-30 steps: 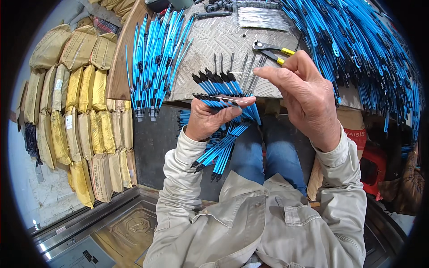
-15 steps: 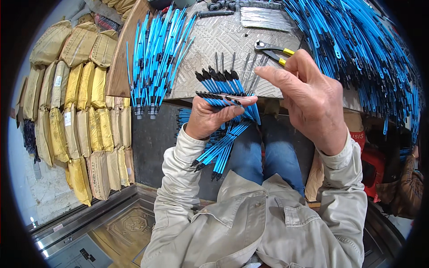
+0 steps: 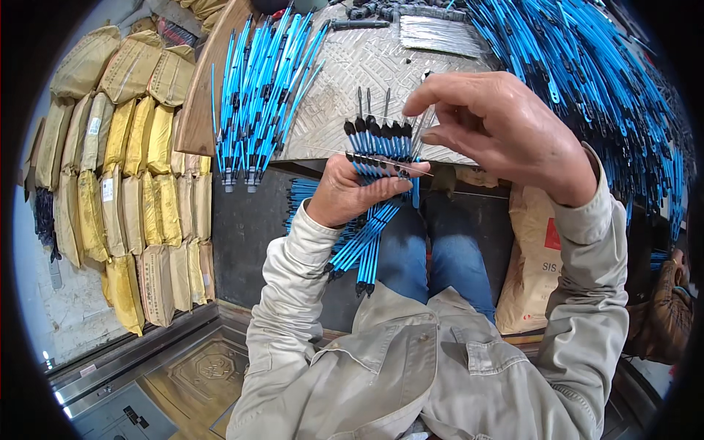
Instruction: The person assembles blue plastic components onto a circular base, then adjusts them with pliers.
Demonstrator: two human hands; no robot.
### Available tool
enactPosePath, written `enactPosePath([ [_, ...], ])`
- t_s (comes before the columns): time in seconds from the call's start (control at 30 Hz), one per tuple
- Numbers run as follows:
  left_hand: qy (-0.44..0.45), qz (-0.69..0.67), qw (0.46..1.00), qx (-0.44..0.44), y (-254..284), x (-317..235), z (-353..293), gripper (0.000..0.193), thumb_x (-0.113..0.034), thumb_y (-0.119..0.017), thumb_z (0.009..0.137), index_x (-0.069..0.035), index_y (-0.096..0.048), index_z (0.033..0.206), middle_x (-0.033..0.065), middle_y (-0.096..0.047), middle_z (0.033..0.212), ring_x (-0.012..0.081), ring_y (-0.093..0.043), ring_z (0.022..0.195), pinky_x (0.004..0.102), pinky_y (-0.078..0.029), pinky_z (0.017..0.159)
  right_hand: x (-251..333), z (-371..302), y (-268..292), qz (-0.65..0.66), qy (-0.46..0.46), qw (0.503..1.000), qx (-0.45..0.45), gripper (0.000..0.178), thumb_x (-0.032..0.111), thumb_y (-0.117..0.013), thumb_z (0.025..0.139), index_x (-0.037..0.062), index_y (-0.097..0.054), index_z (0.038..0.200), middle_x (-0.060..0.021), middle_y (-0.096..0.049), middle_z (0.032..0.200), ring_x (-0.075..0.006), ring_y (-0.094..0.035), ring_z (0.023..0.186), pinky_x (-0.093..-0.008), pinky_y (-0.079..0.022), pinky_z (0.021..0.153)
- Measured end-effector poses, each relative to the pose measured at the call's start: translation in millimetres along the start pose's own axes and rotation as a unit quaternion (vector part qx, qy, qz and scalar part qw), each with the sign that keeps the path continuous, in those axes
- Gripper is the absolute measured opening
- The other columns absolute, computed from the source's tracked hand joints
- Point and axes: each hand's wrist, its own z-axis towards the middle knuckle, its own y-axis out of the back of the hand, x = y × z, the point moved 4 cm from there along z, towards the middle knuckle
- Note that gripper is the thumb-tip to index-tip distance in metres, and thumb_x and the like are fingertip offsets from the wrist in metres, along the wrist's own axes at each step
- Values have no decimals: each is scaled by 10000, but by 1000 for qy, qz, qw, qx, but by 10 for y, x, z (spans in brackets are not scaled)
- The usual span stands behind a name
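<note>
While the left hand [image 3: 348, 194] grips black-tipped blue rods [image 3: 383, 145] above the jeans-clad legs [image 3: 458, 257], the right hand [image 3: 495, 132] curls beside the tips; whether pinching, cannot tell. Risk: a slack left grip could skew the rods and bend the thin wire [image 3: 323, 149] crossing them.

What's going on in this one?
The person's left hand grips a bunch of black-tipped blue rods, with a thin wire running across it. The right hand is beside the bunch, thumb and forefinger apart; whether it holds anything is unclear. On the tabletop, more blue rods lie at the left, with silver wires at the back.
</note>
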Motion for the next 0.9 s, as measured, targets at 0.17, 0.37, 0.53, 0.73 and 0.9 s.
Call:
enactPosePath([
  [0.17,-8,4,1000,6,10,-10,8,189,-90,-656,828,-6,-667,997,102,-673,995,132,-617,908,271,-495,791,-110,101,-173,193,-67,978,50,182,102,-600,870,14,-600,1029,25,-466,587,-26,-391,533,-203,-315,461],
  [0.37,-3,-22,1000,-11,51,6,14,176,-92,-661,823,-7,-669,976,113,-673,983,142,-624,906,280,-501,794,-109,50,-99,238,-114,959,99,269,95,-556,895,20,-578,1152,65,-442,561,4,-367,498,-178,-272,423],
  [0.53,5,-10,1000,-2,64,-30,30,174,-83,-663,818,-2,-667,971,122,-675,973,160,-632,913,286,-504,803,-151,-6,-82,326,-131,924,148,346,69,-512,900,45,-536,1244,72,-426,543,11,-346,469,-176,-249,406],
  [0.73,7,-8,1000,2,49,-43,48,178,-84,-661,820,5,-665,973,125,-675,970,169,-634,916,291,-504,812,-177,-37,-49,347,-139,912,170,372,47,-485,893,57,-526,1263,58,-423,530,-10,-311,449,-212,-231,400],
  [0.9,16,4,1000,3,47,-58,50,212,-116,-670,810,16,-662,975,138,-673,964,193,-637,918,317,-504,824,-81,29,43,98,14,986,131,390,25,-502,861,75,-543,1245,-28,-377,484,-86,-280,417,-285,-228,401],
])
